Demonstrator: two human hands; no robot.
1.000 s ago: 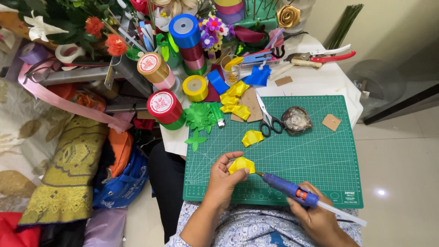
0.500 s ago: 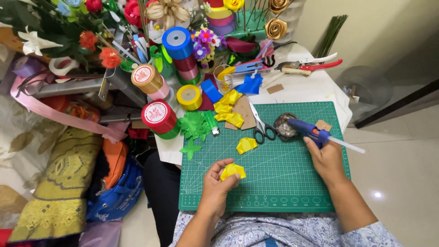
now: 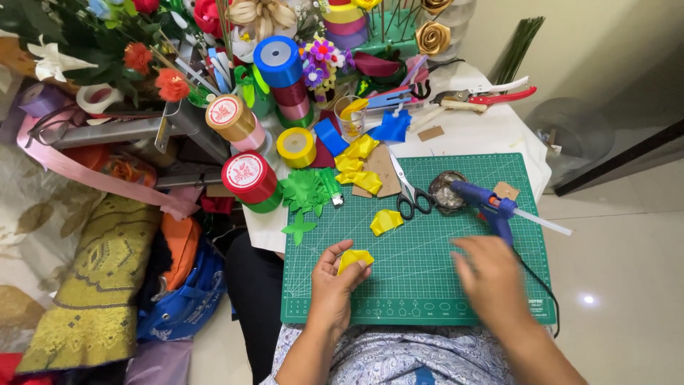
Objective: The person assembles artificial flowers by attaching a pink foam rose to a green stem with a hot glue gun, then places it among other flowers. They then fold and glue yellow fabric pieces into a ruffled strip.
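Glue gun [image 3: 486, 205] now parked upper right; my right hand [image 3: 490, 279] pulled back, open, blurred. Left hand [image 3: 335, 279] grip pinches the yellow petal [image 3: 354, 259]. Gluing step; next, probably press the fold.

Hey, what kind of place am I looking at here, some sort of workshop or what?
Most likely a home craft table for making ribbon flowers. A green cutting mat covers the table, with a blue glue gun and scissors on it, ribbon spools stacked behind, and the left hand holding a folded yellow ribbon piece.

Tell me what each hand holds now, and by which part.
The left hand pinches a folded yellow ribbon piece by its lower edge. The right hand holds nothing; the glue gun lies on the mat.
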